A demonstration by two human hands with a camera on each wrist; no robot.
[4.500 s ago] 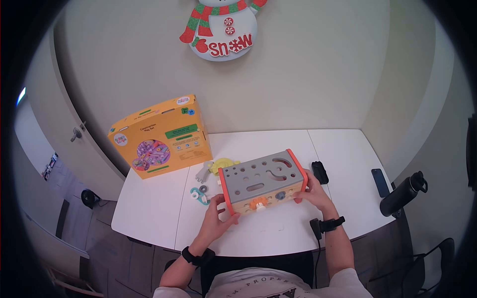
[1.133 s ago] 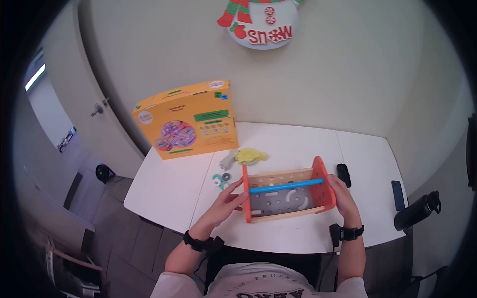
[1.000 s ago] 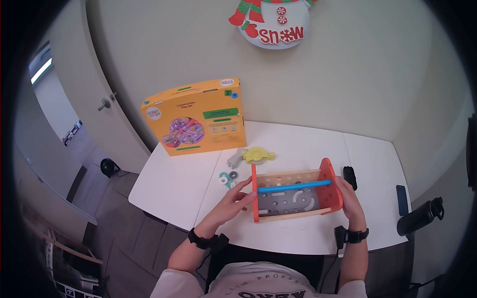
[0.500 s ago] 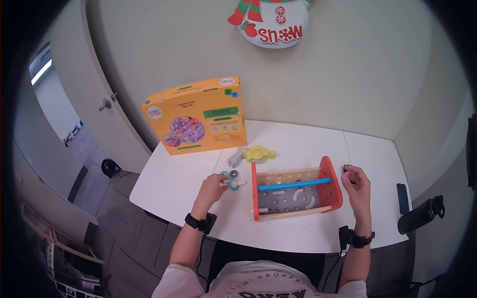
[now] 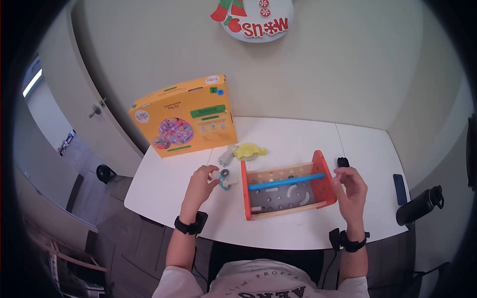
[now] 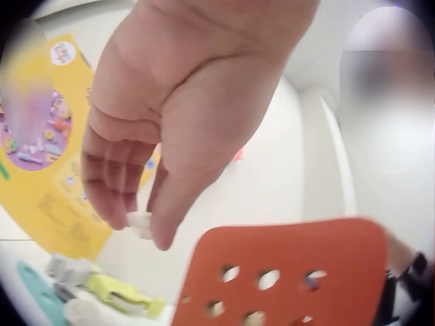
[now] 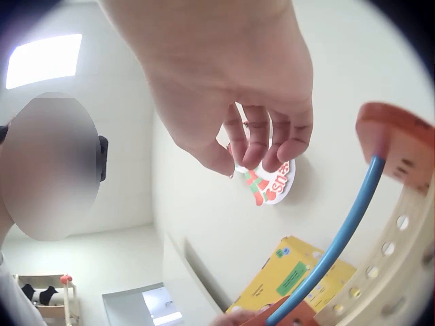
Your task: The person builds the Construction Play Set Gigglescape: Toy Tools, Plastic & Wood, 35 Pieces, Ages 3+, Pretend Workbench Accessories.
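Observation:
In the head view, my left hand (image 5: pixel 201 185) is raised left of the toy box. Its thumb and fingertips pinch a small white piece (image 6: pixel 141 224), seen in the left wrist view. Close by on the table are a teal piece with a white peg (image 5: pixel 226 182) and a grey ring (image 5: pixel 224 172). The box stands with its blue bar (image 5: pixel 288 182) on top, between two orange-red end panels (image 5: pixel 245 191); its grey holed board (image 5: pixel 278 198) lies at the bottom. My right hand (image 5: pixel 352 191), fingers loosely bent and holding nothing, hovers beside the right end panel.
Behind the parts lie a yellow piece (image 5: pixel 249 151) and a grey piece (image 5: pixel 226 156). A yellow carton (image 5: pixel 184 119) stands at the back left. On the right are a black case (image 5: pixel 343 163), a phone (image 5: pixel 399 188) and a black bottle (image 5: pixel 420 206).
The box, earlier grey board up, has been turned over and set down. Both hands have let go of it. My left hand went to the small parts and picked up a white piece.

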